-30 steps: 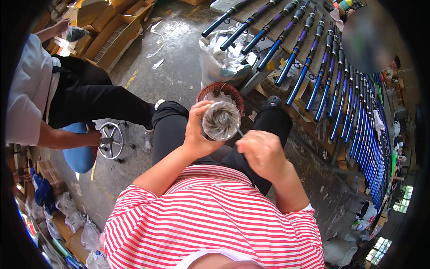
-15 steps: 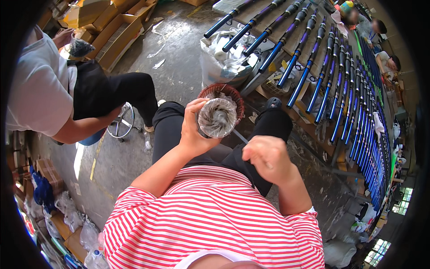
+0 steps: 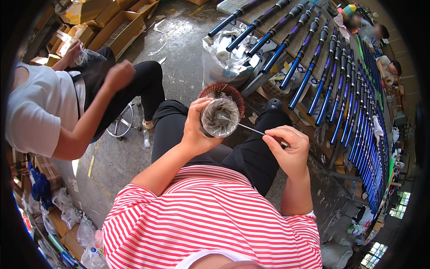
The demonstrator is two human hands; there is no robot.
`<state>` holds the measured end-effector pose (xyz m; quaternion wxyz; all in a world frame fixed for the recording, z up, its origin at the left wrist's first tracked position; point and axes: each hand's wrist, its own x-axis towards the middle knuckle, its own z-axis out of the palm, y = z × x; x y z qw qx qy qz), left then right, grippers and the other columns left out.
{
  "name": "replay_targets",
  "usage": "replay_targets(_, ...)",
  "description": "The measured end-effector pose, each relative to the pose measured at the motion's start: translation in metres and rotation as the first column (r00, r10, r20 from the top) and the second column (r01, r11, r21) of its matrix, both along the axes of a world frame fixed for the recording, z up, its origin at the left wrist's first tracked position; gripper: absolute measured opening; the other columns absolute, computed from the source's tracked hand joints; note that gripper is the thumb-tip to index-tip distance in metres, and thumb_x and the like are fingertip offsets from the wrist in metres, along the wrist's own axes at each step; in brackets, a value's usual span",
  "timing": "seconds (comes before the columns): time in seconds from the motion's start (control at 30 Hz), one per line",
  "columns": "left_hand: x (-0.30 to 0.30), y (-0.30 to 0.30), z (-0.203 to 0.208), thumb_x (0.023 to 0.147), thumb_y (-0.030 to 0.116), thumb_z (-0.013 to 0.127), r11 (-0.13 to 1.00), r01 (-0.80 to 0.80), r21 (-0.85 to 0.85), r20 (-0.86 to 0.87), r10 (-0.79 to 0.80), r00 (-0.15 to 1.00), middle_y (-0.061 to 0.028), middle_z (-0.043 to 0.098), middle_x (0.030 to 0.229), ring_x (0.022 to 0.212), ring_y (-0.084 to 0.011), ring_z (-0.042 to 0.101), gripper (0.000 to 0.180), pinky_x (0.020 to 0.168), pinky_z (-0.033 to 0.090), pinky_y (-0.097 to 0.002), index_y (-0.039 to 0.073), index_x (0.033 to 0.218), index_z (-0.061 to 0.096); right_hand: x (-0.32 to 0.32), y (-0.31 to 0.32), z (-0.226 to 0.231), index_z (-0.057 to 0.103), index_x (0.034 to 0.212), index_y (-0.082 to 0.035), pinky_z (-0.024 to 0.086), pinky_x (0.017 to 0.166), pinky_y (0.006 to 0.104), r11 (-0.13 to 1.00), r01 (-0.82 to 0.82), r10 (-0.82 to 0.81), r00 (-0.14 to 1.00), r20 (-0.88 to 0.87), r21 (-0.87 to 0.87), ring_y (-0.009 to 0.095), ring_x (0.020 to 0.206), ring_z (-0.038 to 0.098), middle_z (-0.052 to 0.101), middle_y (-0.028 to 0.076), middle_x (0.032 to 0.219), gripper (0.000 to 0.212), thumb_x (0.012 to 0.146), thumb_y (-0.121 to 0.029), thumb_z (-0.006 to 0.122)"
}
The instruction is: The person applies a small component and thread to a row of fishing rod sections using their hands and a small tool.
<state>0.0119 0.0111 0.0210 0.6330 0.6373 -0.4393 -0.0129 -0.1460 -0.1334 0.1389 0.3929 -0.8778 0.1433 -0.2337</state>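
My left hand (image 3: 198,130) is wrapped round the side of a round, cup-shaped bundle in clear crinkled plastic (image 3: 214,127), held above my lap. Its plastic folds swirl toward a hollow middle; what lies inside is hard to make out. Off to the right, my right hand (image 3: 290,145) pinches a thin grey rod (image 3: 251,129) between thumb and fingers. The rod slants up and left, its far tip over the hollow of the plastic. Partly hidden behind the bundle is a red openwork basket (image 3: 240,101) with crumpled clear plastic in it.
Blue-and-black fishing rods (image 3: 298,67) lie in a long row on a table at the right. A white sack (image 3: 215,62) of scraps stands beyond the basket. A co-worker (image 3: 40,107) sits at the left, with cardboard boxes (image 3: 118,33) behind. Plastic bags (image 3: 87,233) lie lower left.
My right hand has moved right and slightly down, and the thin rod now shows between it and the bundle. My left hand stays nearly put. The co-worker has raised a forearm.
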Motion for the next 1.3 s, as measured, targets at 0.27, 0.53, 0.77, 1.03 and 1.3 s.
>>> replay_targets(0.27,-0.002,0.001,0.011,0.049,0.003,0.075,1.0,-0.006,-0.01,0.036,0.006,0.999,-0.0153,0.046,0.111,0.107,-0.0306,0.046,0.074,0.086,0.04,-0.0353,0.006,0.111,0.036,0.006,0.012,-0.005,0.056,0.071,-0.001,0.04,0.047,0.0252,0.913,0.032,-0.058,0.997,-0.051,-0.407,0.018,0.052,0.052,0.052,0.006,0.063,0.01,0.069,0.001,0.066)
replay_targets(0.53,0.0,0.003,0.015,0.049,0.003,0.076,1.0,-0.001,-0.024,-0.02,0.0,1.0,-0.0151,0.042,0.114,0.108,-0.0252,0.044,0.076,0.089,0.037,-0.0332,0.006,0.112,0.034,0.001,0.014,-0.016,0.056,0.071,-0.001,0.042,0.049,0.0292,0.982,0.145,-0.141,0.989,0.041,-0.118,0.024,0.055,0.053,0.053,0.009,0.064,0.009,0.073,-0.004,0.064)
replay_targets(0.77,0.002,0.009,0.028,0.05,0.005,0.078,0.999,0.026,-0.026,0.0,-0.026,1.0,-0.015,0.041,0.115,0.107,-0.0238,0.044,0.078,0.089,0.037,-0.0324,0.004,0.113,0.034,0.002,0.017,-0.021,0.056,0.071,0.0,0.042,0.05,0.0289,0.988,0.104,-0.104,0.995,0.008,-0.115,0.024,0.055,0.054,0.054,0.01,0.064,0.01,0.078,-0.006,0.06)
replay_targets(1.03,-0.002,0.005,0.032,0.05,0.006,0.079,0.999,0.032,0.017,-0.064,-0.031,0.997,-0.013,0.04,0.117,0.109,-0.0216,0.044,0.079,0.092,0.036,-0.0328,0.004,0.114,0.034,0.006,0.018,-0.02,0.057,0.075,0.001,0.044,0.052,0.0214,0.977,0.122,-0.149,0.978,0.147,0.178,0.014,0.058,0.055,0.054,0.008,0.07,0.006,0.074,0.002,0.063)
replay_targets(1.3,0.028,0.003,0.076,0.052,0.01,0.078,0.998,0.015,-0.058,-0.17,-0.025,0.985,-0.0101,0.045,0.114,0.105,-0.0192,0.047,0.08,0.092,0.037,-0.0317,0.003,0.118,0.033,0.005,-0.014,-0.063,0.054,0.071,0.0,0.04,0.05,0.0272,0.974,-0.005,-0.083,0.922,0.379,0.226,0.021,0.057,0.054,0.054,0.009,0.065,0.013,0.082,-0.008,0.056)
